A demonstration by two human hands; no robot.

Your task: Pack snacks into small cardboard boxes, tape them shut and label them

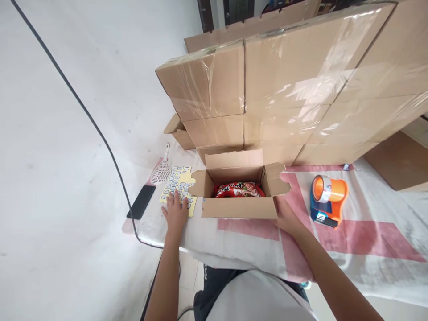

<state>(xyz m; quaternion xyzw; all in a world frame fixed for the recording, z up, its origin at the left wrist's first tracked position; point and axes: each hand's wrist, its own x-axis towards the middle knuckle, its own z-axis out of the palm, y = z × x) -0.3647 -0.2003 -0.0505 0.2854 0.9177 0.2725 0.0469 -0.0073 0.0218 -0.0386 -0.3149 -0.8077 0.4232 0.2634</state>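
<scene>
Left hand (pixel 175 213): lies flat, fingers spread, on the sticker sheet (pixel 179 189); it grasps nothing, and the fingertips press near the sheet's lower edge, likely pinning it so a sticker can be peeled.
Right hand (pixel 284 214): rests against the box (pixel 239 196) at its near right corner, fingers partly hidden behind the cardboard; it looks loosely curled on the wall, steadying rather than lifting, though how tightly it closes I cannot tell.
Box: open, all four flaps out, standing on the table (pixel 368 232) dead centre before the person, at 12 o'clock from the body.
Packet (pixel 239 190): red, lying flat inside the box on its floor.
Sticker sheet: yellow with rows of small labels, touching the box's left flap, at 9 o'clock from the box.
Phone (pixel 141 202): black, face down at the table's left edge, at 8 o'clock from the sheet.
Swatter (pixel 161 170): white mesh head, at 11 o'clock from the sheet.
Tape gun (pixel 327 198): orange and blue, at 3 o'clock from the box, near the right hand but apart from it.
Stack (pixel 301 84): taped cartons walled up at 12 o'clock behind the box.
</scene>
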